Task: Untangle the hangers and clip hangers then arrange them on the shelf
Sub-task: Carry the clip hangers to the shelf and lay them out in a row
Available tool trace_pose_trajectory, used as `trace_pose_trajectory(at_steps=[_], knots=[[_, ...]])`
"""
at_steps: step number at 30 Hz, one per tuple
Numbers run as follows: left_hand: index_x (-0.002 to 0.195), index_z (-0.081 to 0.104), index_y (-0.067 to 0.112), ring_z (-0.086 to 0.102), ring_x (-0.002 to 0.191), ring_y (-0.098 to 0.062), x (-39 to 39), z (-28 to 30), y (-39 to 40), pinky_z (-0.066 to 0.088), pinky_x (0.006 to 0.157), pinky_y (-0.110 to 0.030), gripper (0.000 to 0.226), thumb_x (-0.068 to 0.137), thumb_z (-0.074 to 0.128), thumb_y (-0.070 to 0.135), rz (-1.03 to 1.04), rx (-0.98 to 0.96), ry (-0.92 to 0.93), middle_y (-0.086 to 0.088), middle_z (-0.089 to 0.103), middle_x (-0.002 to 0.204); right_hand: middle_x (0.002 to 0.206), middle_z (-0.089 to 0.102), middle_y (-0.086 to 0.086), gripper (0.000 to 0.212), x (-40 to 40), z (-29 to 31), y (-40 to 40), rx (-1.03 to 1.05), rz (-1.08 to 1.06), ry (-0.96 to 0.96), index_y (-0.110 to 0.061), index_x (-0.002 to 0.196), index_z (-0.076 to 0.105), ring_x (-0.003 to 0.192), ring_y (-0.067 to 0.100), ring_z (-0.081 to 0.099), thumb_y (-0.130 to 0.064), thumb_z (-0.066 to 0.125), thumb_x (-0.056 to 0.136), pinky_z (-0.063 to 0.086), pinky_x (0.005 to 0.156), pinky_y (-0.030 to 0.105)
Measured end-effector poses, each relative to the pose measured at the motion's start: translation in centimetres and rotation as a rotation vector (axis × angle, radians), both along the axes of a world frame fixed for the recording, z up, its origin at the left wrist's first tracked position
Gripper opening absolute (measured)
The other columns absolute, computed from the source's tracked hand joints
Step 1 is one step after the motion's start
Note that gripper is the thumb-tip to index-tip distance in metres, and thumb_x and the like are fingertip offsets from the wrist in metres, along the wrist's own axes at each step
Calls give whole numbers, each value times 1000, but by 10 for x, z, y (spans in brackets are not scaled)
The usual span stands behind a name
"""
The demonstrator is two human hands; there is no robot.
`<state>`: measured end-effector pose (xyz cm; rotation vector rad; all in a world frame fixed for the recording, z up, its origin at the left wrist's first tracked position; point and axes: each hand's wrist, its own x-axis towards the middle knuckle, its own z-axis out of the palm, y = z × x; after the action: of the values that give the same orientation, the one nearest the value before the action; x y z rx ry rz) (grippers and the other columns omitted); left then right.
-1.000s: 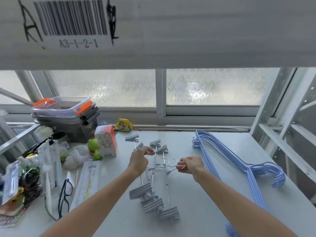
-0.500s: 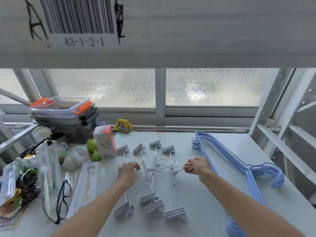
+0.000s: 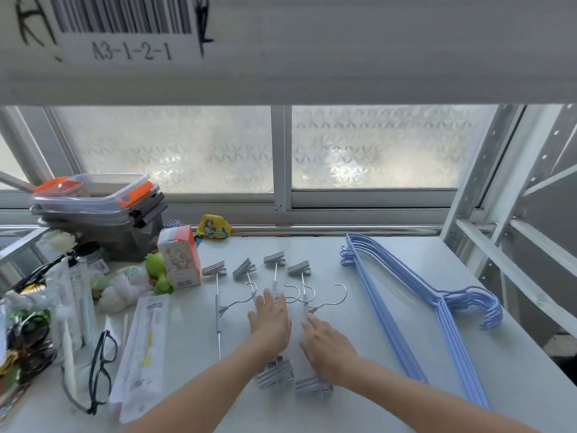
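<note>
Several grey clip hangers (image 3: 217,303) lie side by side on the white shelf (image 3: 359,401), clips at both ends and metal hooks pointing right. My left hand (image 3: 271,318) lies flat over the middle ones, fingers spread. My right hand (image 3: 324,342) rests beside it, fingertips on the bar of the rightmost clip hanger (image 3: 304,290). Neither hand grips anything. A stack of light blue hangers (image 3: 406,295) lies to the right, hooks toward the shelf's right edge.
Clutter fills the left side: stacked clear containers (image 3: 93,207), a small carton (image 3: 179,260), a green toy (image 3: 157,271), black glasses (image 3: 100,370), a long white packet (image 3: 140,354). A barcode-labelled beam (image 3: 131,35) hangs overhead. Shelf uprights (image 3: 487,214) stand right.
Both hands let go of the hooks they pinched and moved together onto the middle clip hangers, palms down. The clip hangers now lie spread in a row.
</note>
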<state>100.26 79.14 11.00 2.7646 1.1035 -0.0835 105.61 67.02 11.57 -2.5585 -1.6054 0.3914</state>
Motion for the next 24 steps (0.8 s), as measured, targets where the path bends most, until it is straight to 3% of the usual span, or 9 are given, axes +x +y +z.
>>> trace_pose_trajectory(at_steps=[3, 5, 10, 16, 19, 22, 24], knots=[[131, 41, 15, 29, 132, -25, -1, 0, 10, 43, 98, -37, 42, 91, 39, 5, 25, -98, -211, -9, 32, 141, 153, 21, 7, 37, 3, -2, 5, -27, -65, -30, -4, 130, 44, 127, 27, 40, -8, 37, 94, 37, 105, 39], [126, 48, 13, 38, 126, -24, -3, 0, 16, 39, 100, -30, 43, 87, 39, -3, 7, -191, -322, -12, 43, 133, 155, 21, 4, 46, 11, -2, 6, 24, -123, -36, -3, 136, 39, 127, 26, 39, 2, 37, 90, 39, 105, 36], [126, 50, 8, 51, 115, -29, -7, -6, 15, 35, 99, -26, 37, 90, 49, 3, -22, -256, -439, -14, 50, 127, 154, 22, 2, 53, 30, -4, 0, 75, -195, -2, 1, 135, 37, 123, 30, 42, 14, 33, 84, 40, 104, 35], [119, 59, 2, 59, 103, -31, -11, 3, 8, 38, 90, -28, 29, 94, 45, 5, -21, -270, -606, -18, 68, 111, 152, 28, 5, 50, 33, -5, -2, 95, -237, 26, 1, 134, 41, 125, 31, 43, 9, 33, 85, 38, 104, 35], [114, 61, 1, 59, 82, -35, -13, 27, 11, 47, 83, -33, 29, 97, 38, 3, -98, -230, -649, -14, 72, 105, 147, 33, 8, 47, 29, -3, -2, 78, -260, -73, -1, 134, 40, 121, 30, 41, 3, 33, 88, 34, 105, 32], [109, 60, -1, 59, 76, -33, -12, 58, 20, 55, 73, -41, 29, 97, 34, 2, -123, -268, -687, -12, 73, 100, 139, 41, 8, 42, 21, 0, 0, 259, -211, -162, -9, 132, 45, 124, 25, 38, -5, 35, 92, 29, 108, 28], [104, 60, -2, 54, 68, -21, -11, 76, 26, 52, 66, -35, 28, 98, 33, 3, -137, -360, -709, -15, 72, 97, 127, 51, 9, 36, 12, 3, 5, 376, -146, -92, -13, 126, 54, 121, 23, 44, -10, 37, 94, 33, 103, 26]])
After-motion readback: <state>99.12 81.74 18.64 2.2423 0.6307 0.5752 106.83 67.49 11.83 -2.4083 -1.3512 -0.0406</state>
